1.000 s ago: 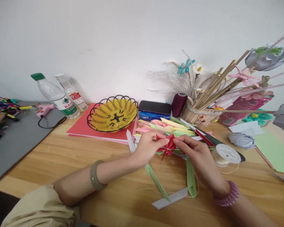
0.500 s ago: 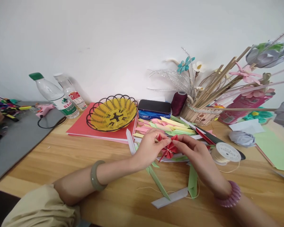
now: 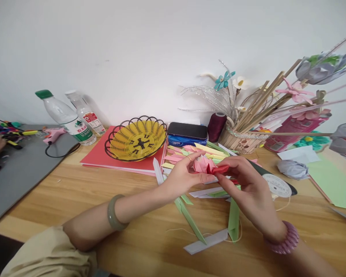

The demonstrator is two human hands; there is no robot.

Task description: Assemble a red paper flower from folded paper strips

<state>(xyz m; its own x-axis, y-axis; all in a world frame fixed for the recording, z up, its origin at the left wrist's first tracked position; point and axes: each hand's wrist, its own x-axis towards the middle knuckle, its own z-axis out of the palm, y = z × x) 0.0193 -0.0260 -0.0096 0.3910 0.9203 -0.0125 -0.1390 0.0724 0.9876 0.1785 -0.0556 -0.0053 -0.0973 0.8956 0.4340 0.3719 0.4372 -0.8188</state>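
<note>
pink folds are now showing on the paper flower (image 3: 208, 166), turned since a moment ago. i'm pinching it between my left hand (image 3: 181, 177) and right hand (image 3: 245, 184), above the folded strips (image 3: 203, 151) on the wooden table (image 3: 75, 192).

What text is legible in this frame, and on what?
No text reads with certainty.
Green-capped bottle: green label with a logo and characters, too blurred.
Second bottle: red and white label, too small.
Blue pack under the black case: white characters, blurred.
Thread spool: ring of print, unreadable.
</note>
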